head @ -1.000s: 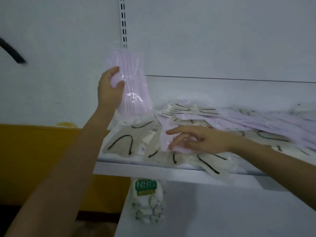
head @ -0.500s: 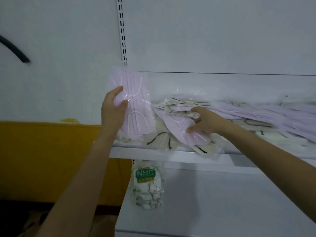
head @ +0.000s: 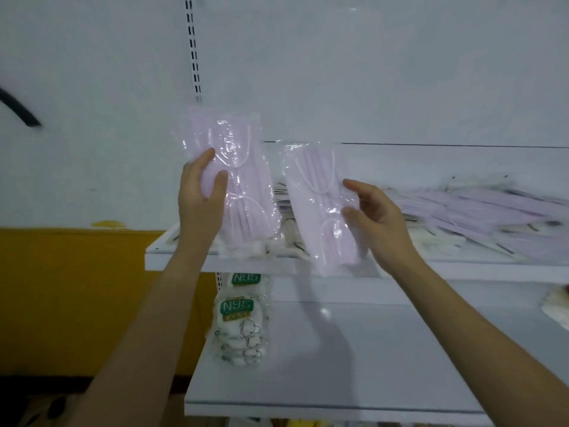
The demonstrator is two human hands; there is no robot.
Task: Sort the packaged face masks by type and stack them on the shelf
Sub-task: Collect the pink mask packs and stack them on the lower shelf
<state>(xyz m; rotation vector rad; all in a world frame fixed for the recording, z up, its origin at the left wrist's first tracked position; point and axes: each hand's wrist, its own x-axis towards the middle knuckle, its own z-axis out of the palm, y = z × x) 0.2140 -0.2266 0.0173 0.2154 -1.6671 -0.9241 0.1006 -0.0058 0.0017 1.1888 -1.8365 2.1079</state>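
My left hand (head: 201, 192) grips an upright stack of pink masks in clear wrap (head: 243, 180), raised above the left end of the upper shelf (head: 462, 266). My right hand (head: 374, 217) holds a second pink packaged mask (head: 320, 211) upright beside it, a small gap apart. Behind both, a loose pile of pink masks (head: 480, 208) and beige masks with black loops (head: 295, 245) lies across the upper shelf.
A stack of white N95 masks (head: 241, 322) with green labels stands at the left end of the lower shelf (head: 354, 380). More white packs (head: 557, 306) show at the far right. A slotted rail (head: 192, 47) runs up the white back wall. A yellow wall lies left.
My right hand picked a pink packaged mask off the pile and lifted it up beside the stack in my left hand. The view has tilted down slightly.
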